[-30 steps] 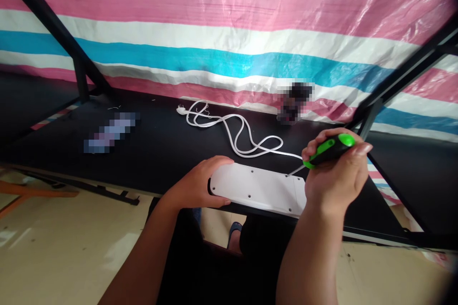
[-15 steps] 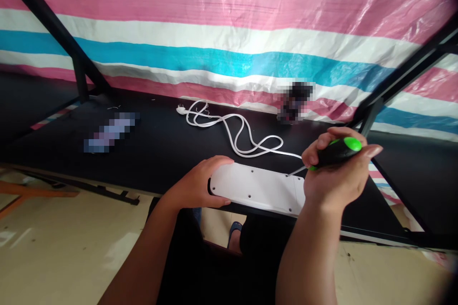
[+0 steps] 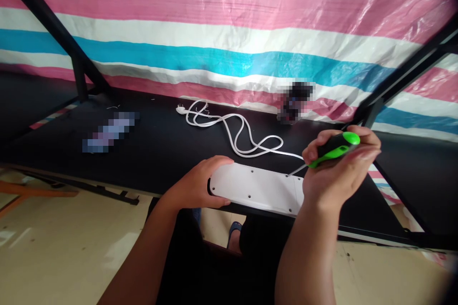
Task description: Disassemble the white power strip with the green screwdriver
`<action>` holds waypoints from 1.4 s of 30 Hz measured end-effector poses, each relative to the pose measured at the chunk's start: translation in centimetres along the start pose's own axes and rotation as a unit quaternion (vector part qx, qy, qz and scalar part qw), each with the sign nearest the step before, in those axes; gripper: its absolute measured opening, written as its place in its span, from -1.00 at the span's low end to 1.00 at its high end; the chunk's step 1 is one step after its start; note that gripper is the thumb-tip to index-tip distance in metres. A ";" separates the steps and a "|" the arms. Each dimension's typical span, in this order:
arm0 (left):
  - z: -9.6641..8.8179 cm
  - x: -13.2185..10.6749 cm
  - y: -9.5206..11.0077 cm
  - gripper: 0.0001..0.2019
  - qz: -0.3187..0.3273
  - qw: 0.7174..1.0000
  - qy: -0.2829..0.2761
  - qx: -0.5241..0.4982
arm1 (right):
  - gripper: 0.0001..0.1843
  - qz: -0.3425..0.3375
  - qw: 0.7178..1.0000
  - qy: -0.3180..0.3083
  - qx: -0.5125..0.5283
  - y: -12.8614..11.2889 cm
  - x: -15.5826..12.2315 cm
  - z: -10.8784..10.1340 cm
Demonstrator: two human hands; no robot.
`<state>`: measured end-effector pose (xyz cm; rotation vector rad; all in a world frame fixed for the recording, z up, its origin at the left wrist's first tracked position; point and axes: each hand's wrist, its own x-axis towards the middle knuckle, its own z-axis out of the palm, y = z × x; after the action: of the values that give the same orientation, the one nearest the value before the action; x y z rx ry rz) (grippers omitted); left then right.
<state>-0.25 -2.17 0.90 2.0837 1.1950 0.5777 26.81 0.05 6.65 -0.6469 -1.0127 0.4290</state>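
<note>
A white power strip (image 3: 265, 188) lies underside up along the front edge of the black table, with several small dark screw holes in its face. My left hand (image 3: 200, 183) grips its left end, thumb on the near side and fingers on the far side. In my right hand (image 3: 339, 171) is a black and green screwdriver (image 3: 331, 152), the fingers wrapped round its handle. The thin metal shaft slants down to the left, and its tip is at a hole near the strip's far edge. My right wrist hides the strip's right end.
A white cord (image 3: 243, 155) with a plug (image 3: 181, 109) lies in loops behind the strip. Blurred-out objects lie at the left (image 3: 110, 132) and stand at the back (image 3: 295, 102). Black metal frame bars (image 3: 53, 28) rise on both sides before a striped plastic sheet (image 3: 229, 5).
My right hand has turned the screwdriver handle, so more of its green side shows. The tip stays at the same hole. My left hand and the strip have not moved.
</note>
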 end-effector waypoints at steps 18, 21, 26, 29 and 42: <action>-0.1 0.0 -0.1 -0.11 0.012 1.000 0.003 0.005 | -0.55 0.006 0.998 0.023 -0.056 -0.2 -0.5 0.3; -0.1 0.0 -0.1 -0.11 0.013 1.000 0.003 0.004 | -0.48 0.022 0.999 0.025 -0.020 -0.4 -0.5 0.3; 0.0 0.0 -0.1 -0.11 0.008 1.000 0.004 0.003 | -0.70 -0.048 0.998 -0.015 -0.026 0.2 -0.5 0.2; 0.0 0.0 -0.2 -0.11 0.004 1.000 0.001 0.006 | -0.65 -0.017 0.999 0.003 -0.035 0.3 -0.6 0.3; -0.1 0.1 -0.2 -0.10 0.009 1.000 -0.004 0.005 | -0.61 0.001 0.998 0.023 -0.055 0.2 -0.4 0.3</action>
<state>-0.37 -2.03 0.84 2.1045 1.1784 0.5724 26.37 0.02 6.35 -0.7532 -0.9973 0.3596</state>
